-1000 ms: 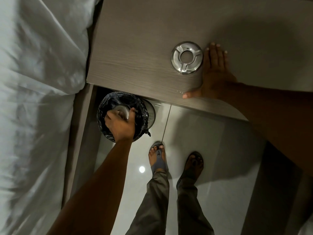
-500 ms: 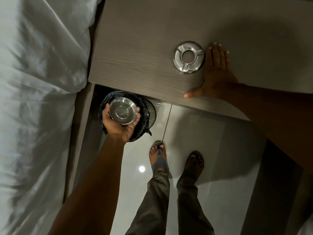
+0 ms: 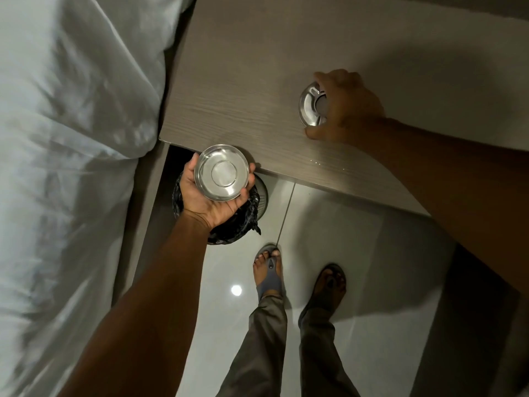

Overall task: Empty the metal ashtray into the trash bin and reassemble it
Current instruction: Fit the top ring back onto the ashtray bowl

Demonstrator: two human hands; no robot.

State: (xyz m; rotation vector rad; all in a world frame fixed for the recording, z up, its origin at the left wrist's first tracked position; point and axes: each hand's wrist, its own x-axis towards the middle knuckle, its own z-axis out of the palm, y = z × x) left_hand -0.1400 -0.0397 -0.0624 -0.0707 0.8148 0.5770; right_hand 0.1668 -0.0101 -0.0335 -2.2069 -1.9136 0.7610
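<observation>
My left hand holds the shiny metal ashtray bowl upright, its inside bare, just above the trash bin lined with a black bag, close to the front edge of the wooden table. The ashtray's ring-shaped metal lid lies on the table to the right. My right hand is over the lid, fingers curled round its right rim and thumb at its near edge; half of the lid is hidden beneath the hand.
A bed with white sheets fills the left side, right against the table. Below is a glossy tiled floor with my two feet in sandals. The bin stands partly under the table edge.
My left hand turned the bowl upright and raised it from inside the bin toward the table edge. My right hand went from lying flat beside the lid to gripping it.
</observation>
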